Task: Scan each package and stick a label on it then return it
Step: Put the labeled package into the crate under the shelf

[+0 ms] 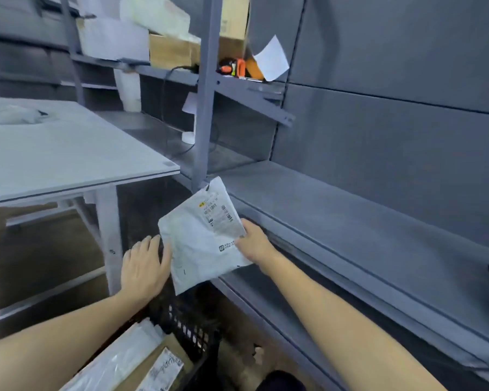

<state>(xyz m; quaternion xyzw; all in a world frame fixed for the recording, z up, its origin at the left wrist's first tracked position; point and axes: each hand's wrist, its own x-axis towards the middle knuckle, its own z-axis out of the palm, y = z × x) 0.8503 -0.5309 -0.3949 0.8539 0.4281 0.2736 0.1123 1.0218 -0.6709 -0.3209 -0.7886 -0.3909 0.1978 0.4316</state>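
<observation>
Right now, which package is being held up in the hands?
The white mailer, pinched by the right hand; the other packages lie in the black crate.

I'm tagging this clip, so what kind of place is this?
Probably a parcel sorting or stock room: grey metal shelving holding cardboard boxes, a labelled white mailer in the hands, and a black crate of packages.
</observation>
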